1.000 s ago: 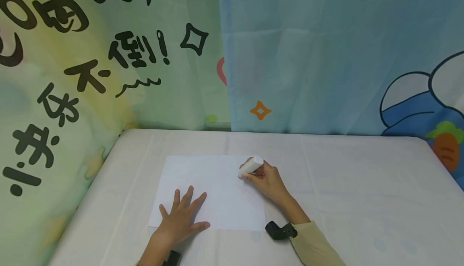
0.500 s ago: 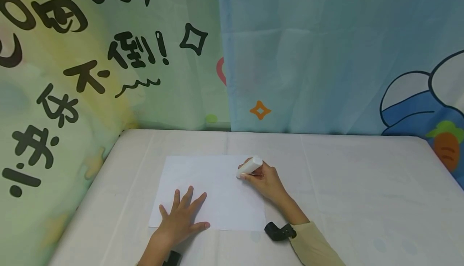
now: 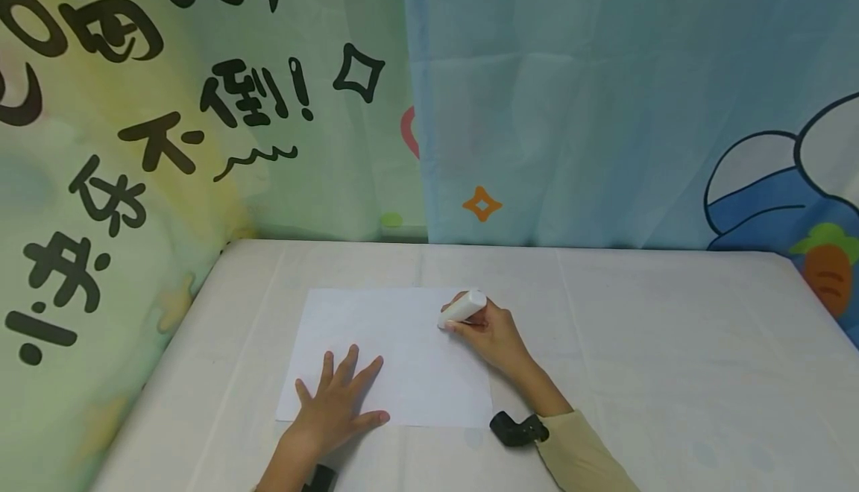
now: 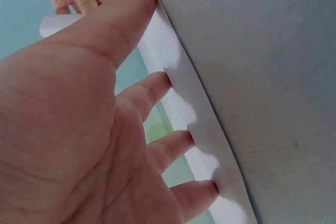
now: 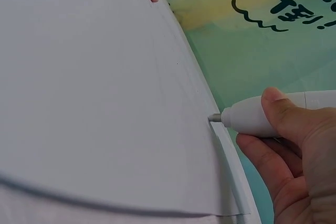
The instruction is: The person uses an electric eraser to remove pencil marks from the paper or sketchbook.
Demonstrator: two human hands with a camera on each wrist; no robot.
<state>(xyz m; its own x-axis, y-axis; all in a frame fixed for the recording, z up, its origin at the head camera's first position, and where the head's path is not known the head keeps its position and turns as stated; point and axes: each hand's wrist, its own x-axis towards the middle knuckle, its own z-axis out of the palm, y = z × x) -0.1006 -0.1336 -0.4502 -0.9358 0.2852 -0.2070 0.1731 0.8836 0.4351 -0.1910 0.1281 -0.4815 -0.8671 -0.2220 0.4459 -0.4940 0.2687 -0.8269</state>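
Note:
A white sheet of paper (image 3: 409,350) lies on the table. In the head view, my left hand (image 3: 335,410) rests on its lower left part with the fingers spread; the left wrist view shows those fingertips (image 4: 157,80) pressing the sheet. Toward the sheet's upper right, my right hand (image 3: 499,335) pinches a thick white pen (image 3: 463,308), which looks like a correction pen, between thumb and fingers. The right wrist view shows the pen (image 5: 252,116) with its narrow grey tip touching the paper (image 5: 105,87). I see no clear mark on the sheet.
A white cloth covers the table (image 3: 671,358). Behind it hang a green curtain with black writing (image 3: 322,179) and a blue curtain (image 3: 604,104). A black wrist strap mount (image 3: 517,429) sits by the right sleeve (image 3: 584,451).
The pen and right hand have shifted very slightly to the left since one second ago, then stayed about still. My left hand has kept its place on the paper.

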